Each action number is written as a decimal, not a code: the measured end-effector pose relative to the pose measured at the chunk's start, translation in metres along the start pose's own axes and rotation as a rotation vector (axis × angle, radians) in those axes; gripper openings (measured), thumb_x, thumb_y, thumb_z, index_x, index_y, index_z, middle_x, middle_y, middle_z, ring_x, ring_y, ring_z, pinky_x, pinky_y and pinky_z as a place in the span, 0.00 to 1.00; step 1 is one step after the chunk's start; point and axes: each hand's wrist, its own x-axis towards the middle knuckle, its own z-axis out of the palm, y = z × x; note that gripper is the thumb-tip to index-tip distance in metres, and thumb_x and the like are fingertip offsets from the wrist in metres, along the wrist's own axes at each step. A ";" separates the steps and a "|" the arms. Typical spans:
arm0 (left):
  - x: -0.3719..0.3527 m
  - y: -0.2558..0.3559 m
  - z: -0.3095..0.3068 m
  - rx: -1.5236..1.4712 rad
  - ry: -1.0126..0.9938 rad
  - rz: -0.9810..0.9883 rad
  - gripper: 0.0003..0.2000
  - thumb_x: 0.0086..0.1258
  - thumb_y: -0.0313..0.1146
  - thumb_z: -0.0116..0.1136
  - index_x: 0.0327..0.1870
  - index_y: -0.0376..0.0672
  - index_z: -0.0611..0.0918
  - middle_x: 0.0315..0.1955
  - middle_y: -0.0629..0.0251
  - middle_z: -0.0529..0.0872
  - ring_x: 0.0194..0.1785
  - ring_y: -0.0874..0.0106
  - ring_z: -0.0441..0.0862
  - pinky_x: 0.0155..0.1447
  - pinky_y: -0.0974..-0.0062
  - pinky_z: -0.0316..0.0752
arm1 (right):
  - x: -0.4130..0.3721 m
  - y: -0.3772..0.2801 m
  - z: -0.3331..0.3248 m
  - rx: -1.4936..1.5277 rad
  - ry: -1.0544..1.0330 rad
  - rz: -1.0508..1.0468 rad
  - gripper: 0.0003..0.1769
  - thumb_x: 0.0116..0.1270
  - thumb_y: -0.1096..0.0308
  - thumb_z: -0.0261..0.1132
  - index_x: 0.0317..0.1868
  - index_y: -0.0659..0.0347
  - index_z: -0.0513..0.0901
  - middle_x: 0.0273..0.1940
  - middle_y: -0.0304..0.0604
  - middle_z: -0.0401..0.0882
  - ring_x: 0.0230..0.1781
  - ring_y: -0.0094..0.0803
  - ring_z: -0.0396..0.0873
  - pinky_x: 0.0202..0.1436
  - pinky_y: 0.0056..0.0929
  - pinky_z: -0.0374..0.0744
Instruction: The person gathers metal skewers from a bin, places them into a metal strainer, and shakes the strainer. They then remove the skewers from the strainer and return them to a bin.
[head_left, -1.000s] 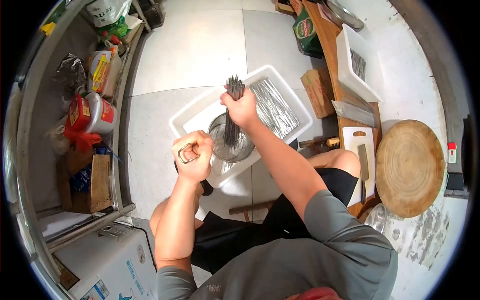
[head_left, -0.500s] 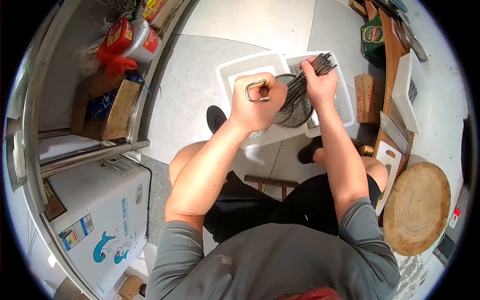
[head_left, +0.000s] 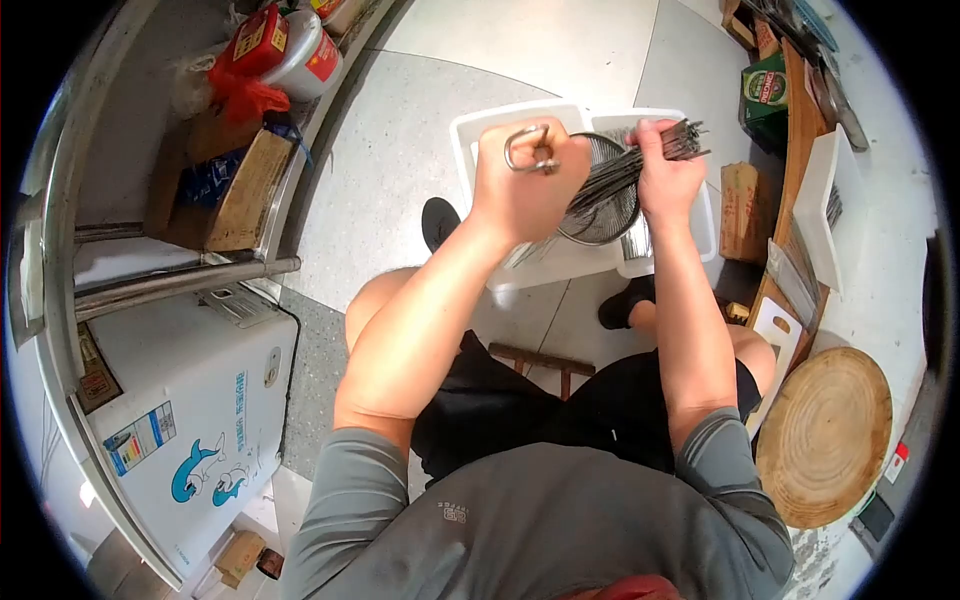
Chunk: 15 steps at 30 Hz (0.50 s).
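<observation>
My left hand [head_left: 530, 185] is closed round the handle of a round mesh strainer [head_left: 612, 222], whose metal loop sticks out above the fist. A bundle of thin dark sticks [head_left: 610, 182] lies slanting across the strainer. Fingers of my right hand [head_left: 670, 180] are wrapped round the bundle near its right end, where the tips fan out. Below the hands are two white plastic bins side by side, the left bin [head_left: 540, 274] and the right bin [head_left: 708, 235], with thin sticks in them. The strainer partly hides both.
A wooden stool [head_left: 540, 358] is between my legs. At the left stand a shelf with a cardboard box [head_left: 245, 190] and a white freezer [head_left: 200, 400]. On the right are a round wooden board [head_left: 825, 437], a tilted white tray [head_left: 825, 190] and a green box [head_left: 765, 100].
The bundle and my right hand have moved slightly right, and the bundle lies flatter. The strainer has shifted right and tilted. The whole view has also shifted a little.
</observation>
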 end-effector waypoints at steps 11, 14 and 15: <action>0.007 0.016 -0.006 -0.025 0.102 -0.052 0.15 0.58 0.24 0.55 0.13 0.39 0.65 0.10 0.76 0.65 0.19 0.86 0.59 0.22 0.82 0.57 | 0.023 -0.015 0.029 -0.122 -0.027 -0.041 0.20 0.66 0.57 0.65 0.22 0.63 0.75 0.14 0.33 0.72 0.16 0.20 0.70 0.22 0.22 0.70; 0.009 0.019 -0.004 -0.075 0.128 0.025 0.15 0.57 0.22 0.54 0.13 0.39 0.63 0.11 0.77 0.63 0.20 0.86 0.57 0.22 0.82 0.56 | 0.030 -0.023 0.030 -0.058 -0.060 -0.097 0.19 0.66 0.58 0.65 0.22 0.62 0.76 0.14 0.33 0.73 0.15 0.19 0.70 0.22 0.22 0.70; 0.009 0.018 -0.004 -0.054 0.131 0.086 0.15 0.56 0.21 0.54 0.13 0.39 0.63 0.11 0.77 0.63 0.20 0.86 0.57 0.22 0.82 0.56 | 0.034 -0.024 0.031 -0.044 -0.067 -0.101 0.19 0.66 0.58 0.65 0.22 0.62 0.76 0.14 0.33 0.73 0.15 0.19 0.70 0.22 0.22 0.70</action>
